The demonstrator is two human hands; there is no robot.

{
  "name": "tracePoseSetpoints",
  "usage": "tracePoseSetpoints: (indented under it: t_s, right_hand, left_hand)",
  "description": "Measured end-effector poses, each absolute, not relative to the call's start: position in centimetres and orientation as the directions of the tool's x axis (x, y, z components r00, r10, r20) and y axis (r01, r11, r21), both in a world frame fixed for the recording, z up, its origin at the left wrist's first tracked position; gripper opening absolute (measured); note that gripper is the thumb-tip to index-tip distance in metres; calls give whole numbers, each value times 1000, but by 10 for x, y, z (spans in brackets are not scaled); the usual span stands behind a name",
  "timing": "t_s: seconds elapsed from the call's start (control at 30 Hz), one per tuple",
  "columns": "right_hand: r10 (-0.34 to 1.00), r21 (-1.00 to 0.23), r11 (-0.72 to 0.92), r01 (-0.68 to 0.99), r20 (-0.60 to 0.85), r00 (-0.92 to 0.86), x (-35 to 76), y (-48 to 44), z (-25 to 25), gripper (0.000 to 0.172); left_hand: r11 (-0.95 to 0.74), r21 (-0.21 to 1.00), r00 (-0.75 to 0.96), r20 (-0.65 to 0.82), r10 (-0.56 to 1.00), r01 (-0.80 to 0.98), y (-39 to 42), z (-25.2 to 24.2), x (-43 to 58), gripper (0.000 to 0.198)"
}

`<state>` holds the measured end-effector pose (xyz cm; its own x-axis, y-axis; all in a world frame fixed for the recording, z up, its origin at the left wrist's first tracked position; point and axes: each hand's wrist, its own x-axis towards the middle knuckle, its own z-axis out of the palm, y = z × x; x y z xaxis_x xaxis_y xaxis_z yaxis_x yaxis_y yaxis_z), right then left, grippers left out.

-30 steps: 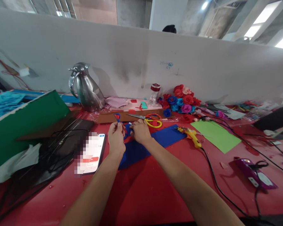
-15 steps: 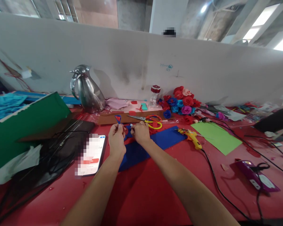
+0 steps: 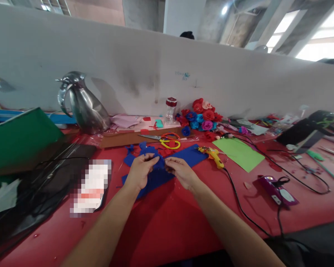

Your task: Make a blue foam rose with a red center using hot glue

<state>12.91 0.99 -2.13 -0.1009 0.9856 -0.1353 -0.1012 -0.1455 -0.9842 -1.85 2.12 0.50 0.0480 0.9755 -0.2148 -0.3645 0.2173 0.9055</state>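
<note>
My left hand [image 3: 140, 170] is closed on a small piece of blue crepe paper [image 3: 159, 162], pinched between thumb and fingers. Close by on the right, my right hand [image 3: 181, 171] has its thumb and fingertips pressed together at the edge of the same piece. Beneath both hands a flat blue sheet [image 3: 194, 155] lies slantwise, partly covered by them. More cut blue pieces [image 3: 130, 158] lie just beyond my left hand. A pair of scissors [image 3: 169, 143] with yellow and red handles rests behind the hands, blades pointing left.
A yellow glue gun [image 3: 215, 157] lies right of the blue sheet, beside a green sheet [image 3: 239, 152]. Paper flowers [image 3: 202, 115], a lidded glass jar [image 3: 170, 110] and a steel jug [image 3: 86, 105] stand along the wall. A phone [image 3: 92, 187] lies left; a purple corded device [image 3: 278, 191] lies right.
The small blue-and-red piece held up in my left hand is gone from view; both hands now hold a blue piece between them. My right hand has moved right, and the view has shifted right.
</note>
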Motion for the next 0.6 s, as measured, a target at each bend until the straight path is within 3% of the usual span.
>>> tracePoseSetpoints:
  t_s: [0.1, 0.27, 0.6]
  right_hand:
    - [985, -967, -161, -195, -145, -95, 136, 0, -19, 33]
    - [993, -995, -70, -77, -62, -98, 141, 2, -18, 25]
    - [998, -999, 17, -43, 19, -59, 139, -1, -17, 11]
  left_hand:
    - [227, 927, 79, -213, 974, -298, 19, -1, -12, 31]
    - [236, 946, 72, -225, 972, -221, 17, -2, -11, 29]
    - [223, 964, 91, -211, 973, -147, 12, 3, -10, 31]
